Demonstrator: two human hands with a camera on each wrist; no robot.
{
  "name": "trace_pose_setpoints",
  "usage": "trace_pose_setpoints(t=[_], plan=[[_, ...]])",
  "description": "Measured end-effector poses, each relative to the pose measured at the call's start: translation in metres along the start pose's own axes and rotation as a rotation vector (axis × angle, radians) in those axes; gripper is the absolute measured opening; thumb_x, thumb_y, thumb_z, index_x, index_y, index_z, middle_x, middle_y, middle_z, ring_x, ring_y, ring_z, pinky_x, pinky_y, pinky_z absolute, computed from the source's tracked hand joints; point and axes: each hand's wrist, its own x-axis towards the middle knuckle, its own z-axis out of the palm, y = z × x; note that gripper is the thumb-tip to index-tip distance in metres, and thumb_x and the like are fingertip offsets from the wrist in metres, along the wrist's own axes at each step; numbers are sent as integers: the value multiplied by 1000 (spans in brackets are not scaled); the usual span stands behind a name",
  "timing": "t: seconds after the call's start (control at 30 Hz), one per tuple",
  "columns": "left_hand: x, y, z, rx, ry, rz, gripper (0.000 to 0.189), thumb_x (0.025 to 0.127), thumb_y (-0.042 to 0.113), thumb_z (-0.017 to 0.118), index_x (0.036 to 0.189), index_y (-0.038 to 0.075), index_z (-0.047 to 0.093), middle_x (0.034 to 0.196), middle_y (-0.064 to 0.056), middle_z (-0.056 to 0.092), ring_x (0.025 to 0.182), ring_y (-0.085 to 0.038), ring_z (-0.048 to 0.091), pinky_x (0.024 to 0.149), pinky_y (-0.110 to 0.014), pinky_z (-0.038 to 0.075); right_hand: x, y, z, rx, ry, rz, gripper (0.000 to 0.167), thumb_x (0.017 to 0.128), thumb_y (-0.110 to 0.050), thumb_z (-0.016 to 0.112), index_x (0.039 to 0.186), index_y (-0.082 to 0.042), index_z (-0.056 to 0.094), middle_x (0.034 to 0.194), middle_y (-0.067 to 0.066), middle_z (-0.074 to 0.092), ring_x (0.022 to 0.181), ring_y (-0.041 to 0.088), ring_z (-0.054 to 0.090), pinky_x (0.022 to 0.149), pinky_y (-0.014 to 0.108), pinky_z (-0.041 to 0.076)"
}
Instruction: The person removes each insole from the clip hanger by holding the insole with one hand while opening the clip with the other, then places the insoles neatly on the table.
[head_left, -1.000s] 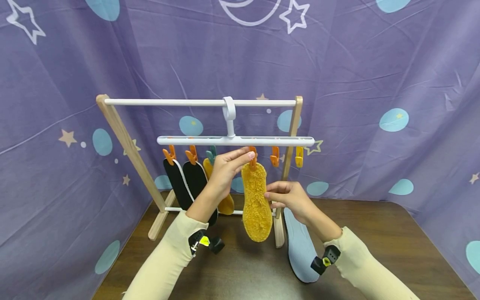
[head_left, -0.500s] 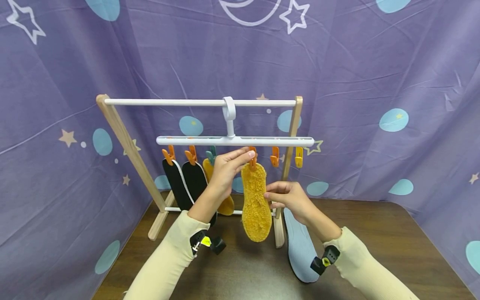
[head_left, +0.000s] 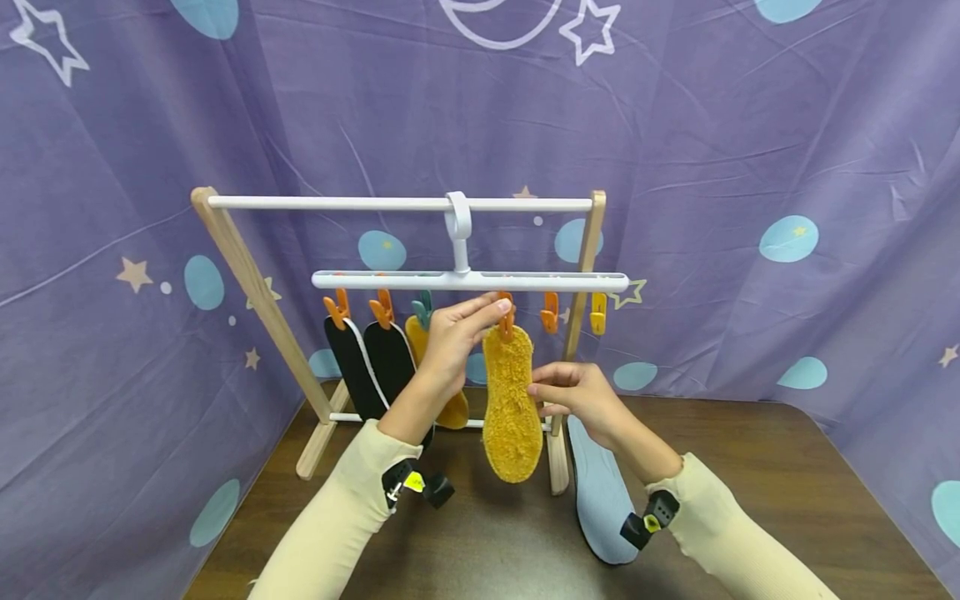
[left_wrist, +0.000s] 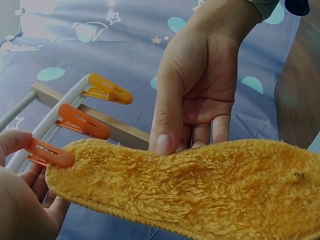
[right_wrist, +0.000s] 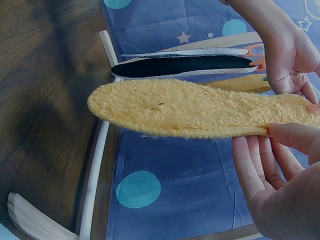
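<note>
A fuzzy yellow insole [head_left: 513, 408] hangs in front of the rack, its narrow end at an orange clothespin [left_wrist: 52, 153] under the white hanger [head_left: 390, 281]. My left hand [head_left: 448, 343] pinches that clothespin, its thumb on the near side. In the right wrist view my right hand [right_wrist: 285, 175] pinches the insole's long edge between thumb and fingers. To the left, two black insoles [head_left: 392, 354] with white edges and another yellow insole [head_left: 453, 411] hang from clothespins, partly hidden by my left arm. A second orange clothespin [head_left: 550, 313] and a yellow clothespin [head_left: 597, 314] hang at the right, holding nothing.
The hanger hooks over the top bar [head_left: 330, 203] of a wooden rack [head_left: 258, 296]. A light blue insole [head_left: 602, 496] lies on the brown table [head_left: 720, 450] beside the rack's right foot. A purple patterned curtain [head_left: 712, 167] hangs behind.
Almost nothing differs. Both hands keep their grip on the clothespin and the yellow insole, whose lower end has shifted very slightly left.
</note>
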Motion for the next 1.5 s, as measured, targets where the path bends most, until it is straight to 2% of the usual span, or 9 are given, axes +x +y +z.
trace_pose_setpoints(t=[0.2,0.53,0.87,1.1,1.5], plan=[[0,0,1,1,10,4,34,94,17,73,121,-4,72,130,-13,70,107,-17,70,112,-45,46,0,1,-1,3,-1,-2,28,94,-13,74,115,4,70,99,-2,76,91,14,72,88,51,61],[1,0,3,-11,18,13,32,93,15,74,118,-6,73,126,-14,72,105,-15,71,109,-41,49,-1,1,-1,9,-4,3,28,94,-13,73,115,4,70,99,-2,77,91,14,73,82,41,64],[1,1,3,-28,23,26,31,93,13,74,117,-7,73,121,-15,74,100,-12,72,108,-39,51,-1,2,0,13,6,11,28,94,-12,73,115,5,70,99,-1,76,91,15,73,85,46,63],[2,-1,3,-32,28,30,31,93,12,73,117,-8,73,116,-12,77,99,-11,72,102,-34,55,-1,2,0,10,10,11,27,94,-12,73,115,5,70,100,-1,77,91,15,73,88,52,61],[2,-1,4,-39,25,35,32,93,13,74,116,-8,73,112,-10,78,97,-9,73,98,-30,57,-1,3,-1,15,7,10,27,94,-12,73,115,5,70,99,-1,77,89,16,73,85,47,63]])
